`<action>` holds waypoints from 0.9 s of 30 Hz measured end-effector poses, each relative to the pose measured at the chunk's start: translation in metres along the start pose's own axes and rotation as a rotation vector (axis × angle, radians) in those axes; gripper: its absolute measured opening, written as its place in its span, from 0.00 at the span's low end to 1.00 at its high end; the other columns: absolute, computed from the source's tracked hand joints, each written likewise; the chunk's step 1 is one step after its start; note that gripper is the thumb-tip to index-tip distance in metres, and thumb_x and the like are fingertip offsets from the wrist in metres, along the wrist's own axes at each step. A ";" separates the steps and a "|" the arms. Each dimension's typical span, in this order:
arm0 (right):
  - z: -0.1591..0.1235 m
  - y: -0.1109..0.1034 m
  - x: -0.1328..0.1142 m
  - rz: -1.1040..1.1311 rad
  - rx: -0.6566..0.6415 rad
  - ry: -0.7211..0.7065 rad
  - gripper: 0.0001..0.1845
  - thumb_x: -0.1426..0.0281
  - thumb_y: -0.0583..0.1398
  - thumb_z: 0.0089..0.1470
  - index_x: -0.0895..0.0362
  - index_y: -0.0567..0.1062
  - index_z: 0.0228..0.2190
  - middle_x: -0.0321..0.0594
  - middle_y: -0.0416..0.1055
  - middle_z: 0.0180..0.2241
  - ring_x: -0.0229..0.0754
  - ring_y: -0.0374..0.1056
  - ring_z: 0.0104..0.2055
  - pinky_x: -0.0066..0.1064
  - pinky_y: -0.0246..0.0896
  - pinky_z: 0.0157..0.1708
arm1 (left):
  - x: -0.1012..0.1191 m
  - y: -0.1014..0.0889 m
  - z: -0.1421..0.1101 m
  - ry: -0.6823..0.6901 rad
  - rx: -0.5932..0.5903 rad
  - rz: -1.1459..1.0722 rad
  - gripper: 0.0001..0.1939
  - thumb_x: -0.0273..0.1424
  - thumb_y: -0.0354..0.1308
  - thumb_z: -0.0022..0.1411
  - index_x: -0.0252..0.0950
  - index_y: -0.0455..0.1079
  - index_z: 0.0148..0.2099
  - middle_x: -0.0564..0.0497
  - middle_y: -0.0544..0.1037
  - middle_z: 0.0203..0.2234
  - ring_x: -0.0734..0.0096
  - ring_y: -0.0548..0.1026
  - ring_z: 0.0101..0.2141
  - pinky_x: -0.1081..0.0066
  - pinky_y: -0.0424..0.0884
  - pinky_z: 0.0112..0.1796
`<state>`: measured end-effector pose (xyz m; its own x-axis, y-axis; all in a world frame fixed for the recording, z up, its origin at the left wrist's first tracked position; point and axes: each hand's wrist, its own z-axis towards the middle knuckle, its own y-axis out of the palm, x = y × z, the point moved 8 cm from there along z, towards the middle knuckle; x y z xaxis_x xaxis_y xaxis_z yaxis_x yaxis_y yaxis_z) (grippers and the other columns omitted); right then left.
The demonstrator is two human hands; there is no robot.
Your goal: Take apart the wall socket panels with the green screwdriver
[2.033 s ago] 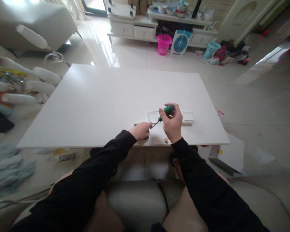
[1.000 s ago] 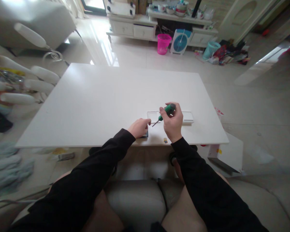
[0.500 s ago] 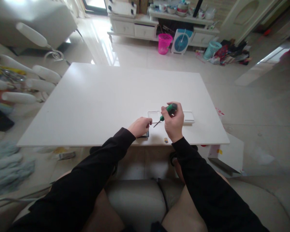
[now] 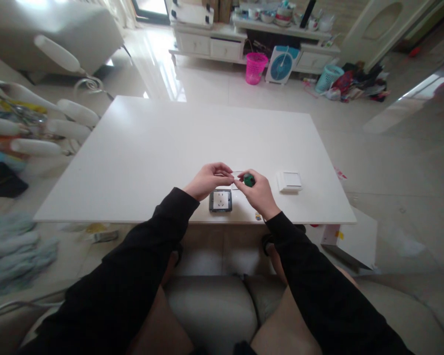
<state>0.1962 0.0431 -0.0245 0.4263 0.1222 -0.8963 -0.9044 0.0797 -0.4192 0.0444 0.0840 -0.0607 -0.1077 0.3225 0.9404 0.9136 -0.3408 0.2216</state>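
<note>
A wall socket (image 4: 221,200) with a dark mounting edge lies face up near the table's front edge. Above and behind it, my left hand (image 4: 210,178) is closed, thumb and fingertips together; whatever they pinch is too small to make out. My right hand (image 4: 261,193) grips a screwdriver (image 4: 249,179) by its green handle, and its fingertips meet those of my left hand. The screwdriver's shaft is hidden from me. Beneath the fingers lies a thin white frame (image 4: 237,173), mostly covered by both hands. Right of my right hand sits a white wall switch (image 4: 290,181).
The white table (image 4: 163,148) has a small cartoon sticker (image 4: 258,216) by its front edge. White rounded rods of a stand (image 4: 74,112) reach toward its left side. Beyond it are a pink basket (image 4: 256,69) and a blue fan (image 4: 282,65) on the floor.
My left hand has lifted off the socket, uncovering it, and moved up to my right hand. My right hand has moved slightly left, tilting the screwdriver so its shaft no longer shows.
</note>
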 end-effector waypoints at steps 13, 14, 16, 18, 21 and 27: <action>0.018 -0.031 0.066 -0.480 0.038 0.127 0.07 0.74 0.63 0.50 0.55 0.80 0.33 0.41 0.80 0.32 0.46 0.74 0.37 0.34 0.62 0.41 | -0.038 -0.019 -0.006 -0.055 -0.136 1.199 0.47 0.33 0.79 0.38 0.30 0.66 0.60 0.30 0.69 0.61 0.37 0.68 0.62 0.50 0.67 0.61; 0.017 -0.035 0.080 -0.547 0.030 0.172 0.07 0.74 0.63 0.50 0.55 0.80 0.33 0.42 0.80 0.32 0.47 0.74 0.38 0.34 0.62 0.40 | -0.048 -0.021 -0.009 -0.078 -0.172 1.292 0.50 0.34 0.79 0.37 0.30 0.65 0.62 0.31 0.67 0.63 0.36 0.66 0.62 0.51 0.66 0.61; 0.013 -0.038 0.104 -0.645 -0.003 0.240 0.07 0.74 0.63 0.51 0.54 0.80 0.34 0.43 0.80 0.34 0.48 0.74 0.39 0.33 0.60 0.38 | -0.062 -0.021 -0.013 -0.066 -0.230 1.376 0.50 0.35 0.79 0.39 0.31 0.62 0.63 0.33 0.67 0.62 0.41 0.68 0.62 0.56 0.67 0.61; 0.006 -0.038 0.121 -0.719 -0.041 0.283 0.07 0.73 0.63 0.52 0.53 0.80 0.35 0.44 0.80 0.35 0.48 0.74 0.40 0.33 0.59 0.37 | -0.069 -0.017 -0.016 -0.025 -0.255 1.414 0.48 0.34 0.78 0.42 0.31 0.62 0.63 0.35 0.69 0.59 0.47 0.70 0.59 0.60 0.69 0.58; -0.003 -0.035 0.136 -0.783 -0.090 0.313 0.06 0.70 0.62 0.54 0.52 0.79 0.35 0.45 0.80 0.36 0.49 0.74 0.40 0.32 0.57 0.36 | -0.071 -0.010 -0.015 0.020 -0.256 1.457 0.40 0.32 0.76 0.46 0.31 0.64 0.59 0.38 0.71 0.55 0.51 0.73 0.54 0.63 0.71 0.55; -0.008 -0.031 0.147 -0.795 -0.137 0.314 0.04 0.70 0.61 0.55 0.52 0.77 0.33 0.44 0.80 0.35 0.48 0.73 0.40 0.31 0.55 0.35 | -0.069 0.007 -0.012 0.054 -0.281 1.442 0.35 0.34 0.75 0.46 0.33 0.65 0.53 0.40 0.74 0.51 0.53 0.76 0.50 0.63 0.73 0.51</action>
<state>0.2866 0.0505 -0.1444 0.9263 -0.1992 -0.3197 -0.3433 -0.0970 -0.9342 0.0533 0.0488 -0.1209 0.7909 -0.4689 0.3933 0.1368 -0.4909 -0.8604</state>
